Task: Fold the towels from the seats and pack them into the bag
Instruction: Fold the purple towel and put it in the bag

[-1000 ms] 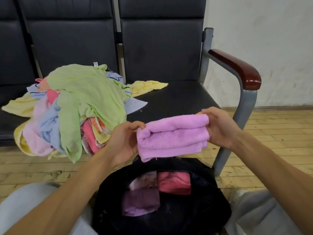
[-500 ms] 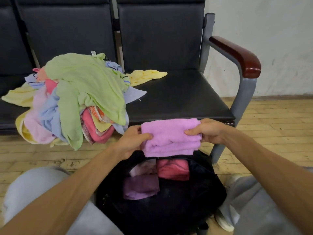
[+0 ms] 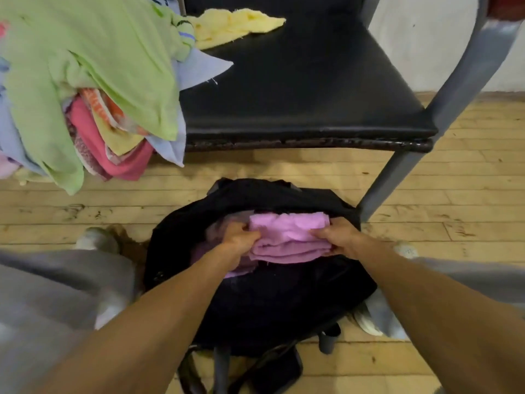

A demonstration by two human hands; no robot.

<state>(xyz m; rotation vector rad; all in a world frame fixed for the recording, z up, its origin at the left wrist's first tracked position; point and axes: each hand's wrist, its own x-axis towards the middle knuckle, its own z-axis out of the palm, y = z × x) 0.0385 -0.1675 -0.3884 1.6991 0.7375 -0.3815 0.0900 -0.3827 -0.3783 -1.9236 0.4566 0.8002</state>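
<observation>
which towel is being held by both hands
The folded light purple towel, gripped by the left hand and right hand at the mouth of the black bag; the heap of towels lies untouched.

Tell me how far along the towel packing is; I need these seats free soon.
Done: at least one purple towel lies inside the bag. In hand: the left hand and right hand grip a folded lilac towel at the bag's mouth. Left: a heap of unfolded towels, green on top, and a yellow towel on the seat.
</observation>
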